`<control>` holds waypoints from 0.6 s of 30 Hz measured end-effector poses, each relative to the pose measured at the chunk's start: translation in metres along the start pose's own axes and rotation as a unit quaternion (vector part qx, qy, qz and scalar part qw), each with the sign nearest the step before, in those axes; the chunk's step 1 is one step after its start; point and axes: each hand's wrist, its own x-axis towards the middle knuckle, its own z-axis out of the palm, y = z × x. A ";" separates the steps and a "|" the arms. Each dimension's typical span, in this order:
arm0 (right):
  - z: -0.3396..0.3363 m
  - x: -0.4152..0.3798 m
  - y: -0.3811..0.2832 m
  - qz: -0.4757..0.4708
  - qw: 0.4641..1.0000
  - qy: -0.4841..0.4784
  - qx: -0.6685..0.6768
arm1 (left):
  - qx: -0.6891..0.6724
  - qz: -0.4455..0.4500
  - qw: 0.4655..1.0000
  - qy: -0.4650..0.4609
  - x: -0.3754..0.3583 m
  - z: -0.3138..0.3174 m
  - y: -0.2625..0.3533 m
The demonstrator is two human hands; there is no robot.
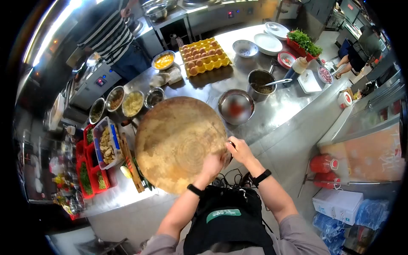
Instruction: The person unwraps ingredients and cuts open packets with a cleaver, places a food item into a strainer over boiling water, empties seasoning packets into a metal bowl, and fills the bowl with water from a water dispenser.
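Observation:
A large round wooden chopping board lies on the steel counter in front of me. My right hand is beside its right edge, fingers wrapped round a short dark handle. What the handle belongs to is hidden by my hands. My left hand is over the board's lower right edge, fingers curled in against the right hand; I cannot tell what they grip. Just beyond the board is a steel bowl with something red in it.
Left of the board are steel bowls of chopped food, a plastic tub and red baskets of greens. Farther back stand a yellow egg tray, a bowl of beaten egg, a steel pot and stacked plates. A person in stripes stands across the counter.

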 end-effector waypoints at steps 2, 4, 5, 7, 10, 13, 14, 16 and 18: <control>-0.008 0.016 -0.019 -0.112 0.988 -0.011 -0.110 | 0.005 0.039 0.999 -0.001 -0.016 -0.004 0.006; -0.008 0.036 -0.036 -0.155 0.973 -0.051 -0.164 | -0.060 0.066 0.996 -0.015 -0.038 -0.004 0.003; -0.004 0.048 -0.035 -0.183 0.965 -0.062 -0.179 | -0.060 0.066 0.996 -0.019 -0.046 -0.008 0.002; 0.008 0.069 -0.041 -0.168 0.939 -0.119 -0.275 | -0.019 0.090 0.992 -0.086 -0.059 -0.023 0.002; 0.033 0.081 -0.034 -0.167 0.911 -0.156 -0.343 | -0.026 0.112 0.989 -0.093 -0.074 -0.043 0.010; 0.043 0.078 -0.016 -0.196 0.907 -0.143 -0.344 | -0.011 0.182 0.980 -0.084 -0.077 -0.062 0.018; 0.043 0.076 -0.013 -0.211 0.915 -0.125 -0.320 | -0.010 0.181 0.980 -0.082 -0.076 -0.069 0.026; 0.023 0.062 -0.022 -0.256 0.935 -0.109 -0.219 | -0.013 0.209 0.975 -0.071 -0.074 -0.085 0.046; -0.012 0.046 -0.033 -0.299 0.943 -0.093 -0.117 | -0.007 0.206 0.977 -0.062 -0.068 -0.099 0.070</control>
